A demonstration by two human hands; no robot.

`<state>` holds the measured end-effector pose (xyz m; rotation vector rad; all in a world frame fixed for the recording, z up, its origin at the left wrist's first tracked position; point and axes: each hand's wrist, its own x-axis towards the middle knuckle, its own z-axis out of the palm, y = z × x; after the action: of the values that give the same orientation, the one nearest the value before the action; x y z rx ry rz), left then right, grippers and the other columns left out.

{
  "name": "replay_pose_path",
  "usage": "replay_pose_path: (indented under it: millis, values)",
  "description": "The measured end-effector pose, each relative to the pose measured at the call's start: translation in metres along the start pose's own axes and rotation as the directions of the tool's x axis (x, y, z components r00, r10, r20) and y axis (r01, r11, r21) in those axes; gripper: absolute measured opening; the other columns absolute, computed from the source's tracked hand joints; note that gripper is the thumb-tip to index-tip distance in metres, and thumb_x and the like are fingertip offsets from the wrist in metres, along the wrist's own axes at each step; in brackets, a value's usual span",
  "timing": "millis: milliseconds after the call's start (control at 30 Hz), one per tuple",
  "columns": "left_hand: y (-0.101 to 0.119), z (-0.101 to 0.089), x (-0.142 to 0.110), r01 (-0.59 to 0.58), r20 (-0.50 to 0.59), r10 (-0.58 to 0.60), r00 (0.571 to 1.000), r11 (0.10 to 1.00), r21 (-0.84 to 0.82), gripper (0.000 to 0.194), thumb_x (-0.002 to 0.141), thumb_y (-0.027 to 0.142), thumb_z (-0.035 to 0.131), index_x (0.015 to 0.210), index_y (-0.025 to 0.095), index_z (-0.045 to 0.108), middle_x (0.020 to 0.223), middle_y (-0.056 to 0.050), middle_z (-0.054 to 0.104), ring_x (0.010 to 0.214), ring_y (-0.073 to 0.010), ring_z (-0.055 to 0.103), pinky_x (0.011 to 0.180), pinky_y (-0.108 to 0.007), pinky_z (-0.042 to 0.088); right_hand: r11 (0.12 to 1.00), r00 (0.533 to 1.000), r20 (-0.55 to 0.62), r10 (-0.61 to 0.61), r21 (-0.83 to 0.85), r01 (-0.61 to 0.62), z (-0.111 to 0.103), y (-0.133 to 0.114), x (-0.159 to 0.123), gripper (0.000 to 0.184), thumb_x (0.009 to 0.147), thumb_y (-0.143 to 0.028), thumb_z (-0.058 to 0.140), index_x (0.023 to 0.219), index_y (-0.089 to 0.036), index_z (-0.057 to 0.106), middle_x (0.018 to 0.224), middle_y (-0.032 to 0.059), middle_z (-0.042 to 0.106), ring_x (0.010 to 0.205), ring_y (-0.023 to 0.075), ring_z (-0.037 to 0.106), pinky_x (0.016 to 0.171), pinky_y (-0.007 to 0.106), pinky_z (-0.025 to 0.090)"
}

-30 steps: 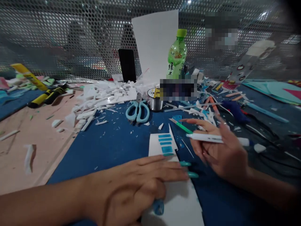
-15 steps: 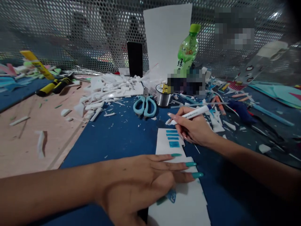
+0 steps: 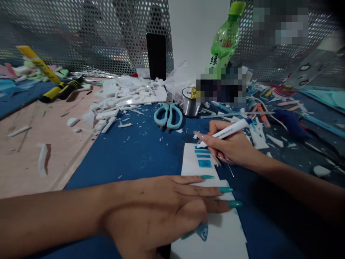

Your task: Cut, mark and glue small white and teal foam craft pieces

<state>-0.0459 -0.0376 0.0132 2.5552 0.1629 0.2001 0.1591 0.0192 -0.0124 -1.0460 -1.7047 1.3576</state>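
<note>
RH [image 3: 231,145]: 1 mkr [image 3: 226,133]; LH [image 3: 164,212] on sheet [image 3: 215,239], 4 bars [image 3: 205,163].

- Card [image 3: 207,237] on the desk [image 3: 129,154], front and centre; left hand [image 3: 164,212] lying across it.
- Right hand [image 3: 231,144] at the card's far right edge, marker [image 3: 229,131] in its grip, tip over the far end.
- Behind the card: scissors [image 3: 170,117], with a spool [image 3: 191,108] just to their right.
- Farther back: phone [image 3: 156,55], then bottle [image 3: 226,39] to its right, a sheet [image 3: 198,39] standing behind the bottle.
- Left: board [image 3: 61,140]; scrap pile [image 3: 134,90] between it and the spool.
- Perforated panel [image 3: 118,39] behind everything.
</note>
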Motion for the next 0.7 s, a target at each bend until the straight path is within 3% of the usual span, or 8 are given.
replay_pose_path:
  millis: [133, 333, 567, 700]
  values:
    - [0.0001, -0.0010, -0.0004, 0.013, -0.013, -0.013, 1.000, 1.000, -0.019, 0.049, 0.082, 0.032, 0.048, 0.127, 0.011, 0.043, 0.136, -0.007, 0.045, 0.131, -0.0205, 0.032, 0.112, -0.031, 0.027, 1.000, 1.000, 0.019, -0.011, 0.002, 0.011, -0.0006, 0.0007, 0.0003, 0.031, 0.080, -0.036, 0.060, 0.064, -0.021, 0.038, 0.039, -0.0084, 0.049, 0.026, 0.0041, 0.038, 0.025, 0.015, 0.027]
    - [-0.0001, -0.0016, -0.0006, 0.006, 0.036, -0.007, 0.999, 1.000, 0.030, 0.046, 0.087, 0.035, 0.040, 0.120, 0.005, 0.048, 0.140, -0.008, 0.038, 0.135, -0.0172, 0.023, 0.115, -0.028, 0.016, 1.000, 1.000, 0.014, -0.010, -0.015, 0.011, 0.0000, -0.0001, 0.0010, 0.032, 0.080, -0.036, 0.060, 0.063, -0.021, 0.038, 0.039, -0.0086, 0.049, 0.026, 0.0040, 0.038, 0.025, 0.015, 0.026]
    - [-0.0002, -0.0041, -0.0001, 0.004, 0.103, -0.010, 0.995, 0.998, 0.058, 0.046, 0.087, 0.038, 0.040, 0.123, 0.009, 0.047, 0.142, -0.006, 0.035, 0.136, -0.0179, 0.021, 0.115, -0.030, 0.015, 0.999, 1.000, 0.001, -0.006, -0.047, 0.006, 0.0015, -0.0036, 0.0013, 0.033, 0.080, -0.033, 0.060, 0.060, -0.021, 0.037, 0.038, -0.0084, 0.047, 0.027, 0.0033, 0.036, 0.026, 0.014, 0.025]
    - [-0.0002, -0.0027, 0.0001, -0.012, 0.087, 0.004, 0.996, 0.996, 0.092, 0.044, 0.087, 0.038, 0.040, 0.118, 0.009, 0.050, 0.141, -0.006, 0.036, 0.136, -0.0189, 0.020, 0.115, -0.031, 0.014, 0.999, 1.000, -0.002, -0.006, -0.046, 0.006, 0.0013, -0.0046, 0.0011, 0.032, 0.080, -0.032, 0.059, 0.061, -0.021, 0.037, 0.038, -0.0083, 0.046, 0.028, 0.0035, 0.036, 0.026, 0.014, 0.025]
